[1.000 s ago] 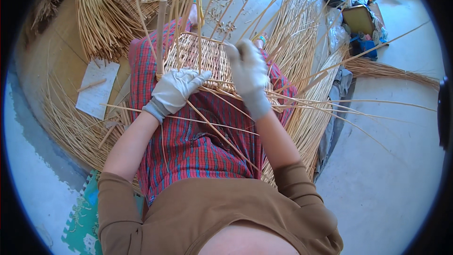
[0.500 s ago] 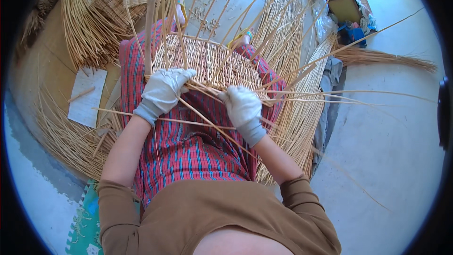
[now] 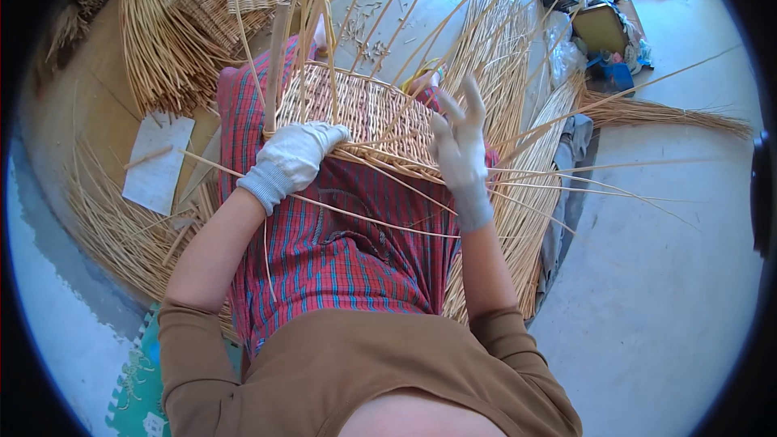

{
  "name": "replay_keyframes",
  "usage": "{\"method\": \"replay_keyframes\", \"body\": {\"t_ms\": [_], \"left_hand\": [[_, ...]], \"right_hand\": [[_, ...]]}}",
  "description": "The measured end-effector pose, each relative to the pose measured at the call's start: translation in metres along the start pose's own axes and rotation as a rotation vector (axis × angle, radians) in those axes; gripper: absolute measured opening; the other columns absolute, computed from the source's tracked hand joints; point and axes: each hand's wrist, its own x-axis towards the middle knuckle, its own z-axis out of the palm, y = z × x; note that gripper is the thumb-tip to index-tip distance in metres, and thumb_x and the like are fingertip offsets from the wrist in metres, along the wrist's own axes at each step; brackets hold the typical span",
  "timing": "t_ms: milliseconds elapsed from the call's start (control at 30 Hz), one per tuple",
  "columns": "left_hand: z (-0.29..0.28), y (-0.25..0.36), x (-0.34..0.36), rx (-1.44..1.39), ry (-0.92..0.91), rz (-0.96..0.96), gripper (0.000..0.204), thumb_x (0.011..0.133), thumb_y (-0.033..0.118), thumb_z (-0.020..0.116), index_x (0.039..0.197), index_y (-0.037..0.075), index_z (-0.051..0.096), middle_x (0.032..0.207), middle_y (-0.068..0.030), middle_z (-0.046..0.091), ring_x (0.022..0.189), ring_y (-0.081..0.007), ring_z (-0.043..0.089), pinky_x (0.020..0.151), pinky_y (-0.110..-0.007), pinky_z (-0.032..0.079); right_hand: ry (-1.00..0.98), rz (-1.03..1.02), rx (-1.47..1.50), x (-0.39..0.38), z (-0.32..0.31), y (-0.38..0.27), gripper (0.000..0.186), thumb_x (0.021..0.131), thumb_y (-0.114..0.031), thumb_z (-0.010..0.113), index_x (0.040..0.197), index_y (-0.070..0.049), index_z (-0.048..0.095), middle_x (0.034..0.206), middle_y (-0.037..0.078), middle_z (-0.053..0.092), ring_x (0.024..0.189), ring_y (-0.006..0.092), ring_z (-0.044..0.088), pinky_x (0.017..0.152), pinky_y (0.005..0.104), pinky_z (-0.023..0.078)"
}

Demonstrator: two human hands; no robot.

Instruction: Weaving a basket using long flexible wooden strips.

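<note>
A woven basket base (image 3: 368,109) with long upright rods (image 3: 328,24) and sideways strands (image 3: 372,218) rests across my lap on red plaid cloth (image 3: 340,267). My gloved left hand (image 3: 295,154) is closed on the basket's near rim at its left, beside a thick upright stake (image 3: 275,81). My gloved right hand (image 3: 463,146) is raised at the basket's right end, fingers spread; I see nothing held in it.
Loose cane bundles (image 3: 174,57) (image 3: 518,259) lie on both sides. Behind are woven mats (image 3: 214,0) and scattered cuttings (image 3: 364,36). A paper with a stick (image 3: 158,174) lies left, a green foam mat (image 3: 133,380) lower left, and mixed bags and containers (image 3: 599,32) top right.
My right hand dropped to the near rim half a second ago and has now lifted up and to the right, with fingers spreading. My left hand stays on the rim.
</note>
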Motion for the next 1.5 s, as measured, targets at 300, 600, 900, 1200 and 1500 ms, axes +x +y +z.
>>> {"method": "replay_keyframes", "body": {"t_ms": [300,600,900,1200,1500], "left_hand": [[-0.006,0.017,0.0,0.037,0.029,-0.167,0.037,0.093,0.013,0.052,0.125,0.019,0.069,0.105,-0.0171,0.073,0.096,-0.0355,0.071,0.085,-0.048,0.055],[0.021,0.053,-0.012,0.486,0.278,-0.074,0.045,0.094,0.019,0.054,0.138,0.027,0.063,0.12,-0.0103,0.06,0.122,-0.0278,0.056,0.12,-0.059,0.028],[0.066,0.043,0.02,0.404,0.303,0.202,0.05,0.096,0.014,0.048,0.146,0.012,0.052,0.138,-0.013,0.062,0.132,-0.0284,0.058,0.115,-0.048,0.038],[0.06,0.035,0.008,0.416,0.215,0.182,0.045,0.096,0.019,0.048,0.138,0.015,0.062,0.138,-0.0101,0.064,0.126,-0.0247,0.062,0.102,-0.042,0.043],[0.011,0.05,0.026,0.145,-0.001,0.16,0.028,0.087,0.013,0.067,0.115,0.011,0.07,0.103,-0.0103,0.072,0.096,-0.028,0.071,0.082,-0.041,0.055]], "right_hand": [[0.109,-0.475,-0.462,0.04,0.066,-0.056,0.096,0.09,-0.013,0.075,0.164,-0.01,0.015,0.074,0.007,0.067,0.059,0.0138,0.063,0.057,0.0303,0.051],[-0.154,-0.244,-0.699,0.092,0.126,-0.047,0.025,0.101,-0.026,0.054,0.109,-0.009,0.07,0.084,0.018,0.073,0.081,0.0332,0.073,0.074,0.0438,0.056],[-0.908,-0.625,-1.205,0.074,-0.025,0.038,0.038,0.104,-0.033,0.052,0.138,-0.019,0.062,0.086,0.012,0.071,0.078,0.0231,0.068,0.072,0.0371,0.056],[-0.526,-0.332,-1.22,-0.083,-0.078,-0.018,0.025,0.088,-0.024,0.07,0.109,-0.012,0.073,0.089,0.009,0.069,0.09,0.0278,0.066,0.083,0.0429,0.05],[0.01,0.61,0.285,-0.135,-0.018,0.023,0.052,0.11,-0.044,0.044,0.114,0.001,0.07,0.078,0.004,0.069,0.059,0.0069,0.057,0.052,0.0198,0.044]]}}
